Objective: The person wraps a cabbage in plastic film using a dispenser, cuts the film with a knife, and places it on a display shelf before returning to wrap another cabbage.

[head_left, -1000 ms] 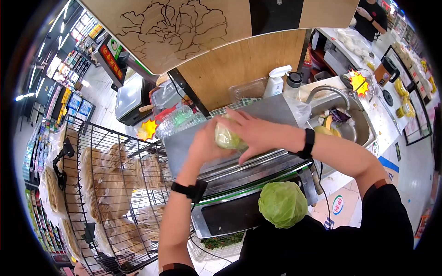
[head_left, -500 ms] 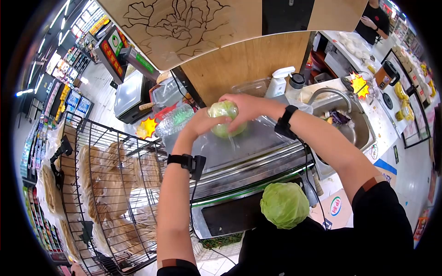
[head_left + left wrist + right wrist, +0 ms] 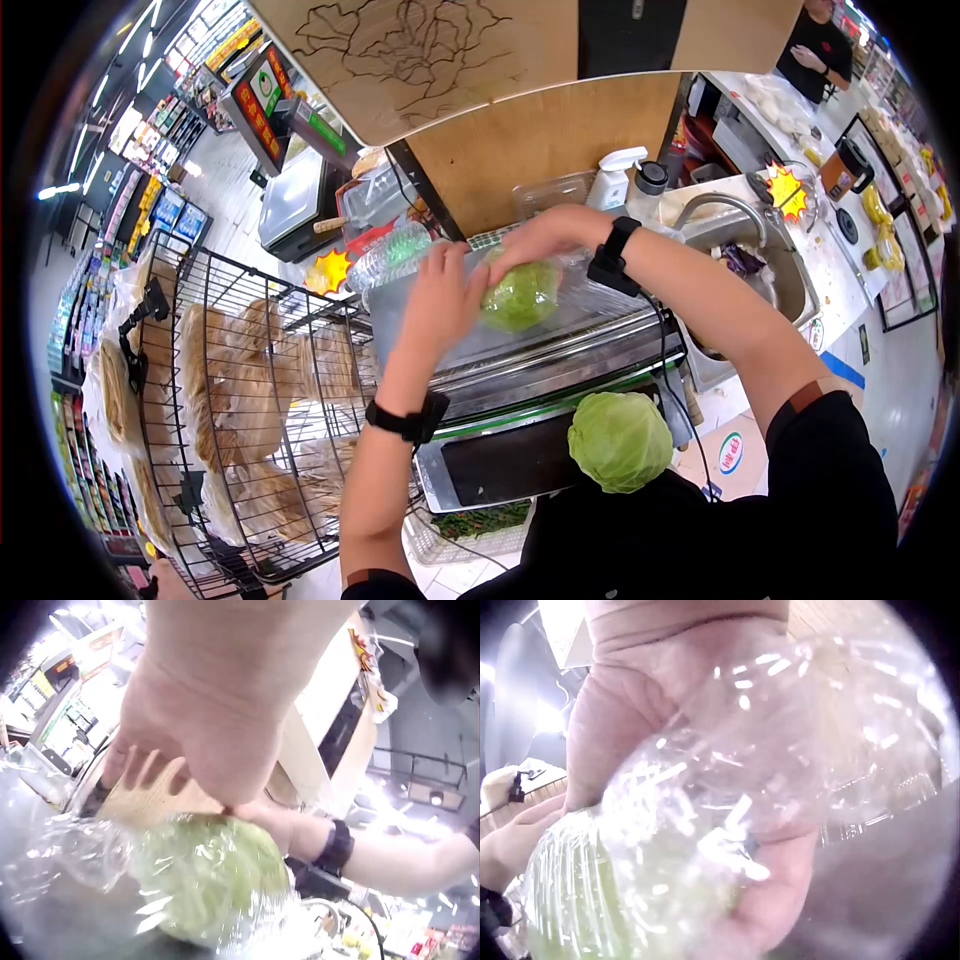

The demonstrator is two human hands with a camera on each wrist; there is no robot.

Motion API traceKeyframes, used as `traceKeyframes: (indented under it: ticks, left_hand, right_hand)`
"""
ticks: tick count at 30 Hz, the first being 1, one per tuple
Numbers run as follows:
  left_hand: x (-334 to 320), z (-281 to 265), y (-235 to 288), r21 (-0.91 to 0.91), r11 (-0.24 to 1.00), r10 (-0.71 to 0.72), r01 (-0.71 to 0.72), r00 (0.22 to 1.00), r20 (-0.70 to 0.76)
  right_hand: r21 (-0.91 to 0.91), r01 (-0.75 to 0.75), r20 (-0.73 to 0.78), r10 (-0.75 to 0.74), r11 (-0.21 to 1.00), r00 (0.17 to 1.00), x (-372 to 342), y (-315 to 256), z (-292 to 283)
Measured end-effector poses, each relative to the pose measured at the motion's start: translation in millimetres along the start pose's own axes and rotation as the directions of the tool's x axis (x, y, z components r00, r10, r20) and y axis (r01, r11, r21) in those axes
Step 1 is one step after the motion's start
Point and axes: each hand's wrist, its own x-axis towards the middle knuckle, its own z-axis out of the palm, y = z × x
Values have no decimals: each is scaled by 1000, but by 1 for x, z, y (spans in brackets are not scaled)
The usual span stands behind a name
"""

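A green cabbage (image 3: 518, 297) under shiny cling film (image 3: 214, 870) is over the grey metal plate (image 3: 395, 335) of a wrapping bench. My right hand (image 3: 550, 238) curls round its far side, the thumb near its top left; the right wrist view shows those fingers (image 3: 776, 900) partly behind loose, crinkled film. Just left of the cabbage is my left hand (image 3: 440, 305), raised with fingers extended and holding nothing. In the left wrist view, film spreads around the cabbage in bright folds. A second, unwrapped cabbage (image 3: 620, 442) sits at the bench's near edge against my body.
Bagged goods fill a black wire rack (image 3: 270, 400) to the left. Behind the plate stand a white spray bottle (image 3: 615, 178) and a wooden panel (image 3: 550, 140). A sink (image 3: 790, 290) with vegetable scraps lies right. Clear plastic packaging (image 3: 395, 255) rests at the plate's back left corner.
Both hands were round the cabbage half a second ago. Now the left hand has come off it to the left, while the cabbage has turned and shifted nearer me, the right hand still on it.
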Motion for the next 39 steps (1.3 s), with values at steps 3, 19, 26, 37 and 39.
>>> traceKeyframes:
  ticks: [3, 19, 26, 37, 39]
  left_hand:
    - [-25, 7, 33, 33, 969, 245, -243, 962, -117]
    - [57, 2, 20, -168, 986, 33, 8, 970, 241]
    - [106, 5, 18, -162, 985, 36, 53, 866, 499]
    - [71, 18, 21, -35, 988, 152, -148, 968, 201]
    - [64, 25, 34, 96, 987, 115, -131, 981, 157]
  right_hand:
    - [-74, 18, -187, -32, 997, 982, -15, -2, 6]
    - [55, 307, -749, -164, 950, 641, -226, 111, 88]
    - [60, -245, -853, 177, 968, 491, -273, 200, 239]
    - [25, -404, -918, 181, 914, 353, -205, 256, 339]
    - [-22, -492, -909, 187, 870, 372, -195, 265, 337]
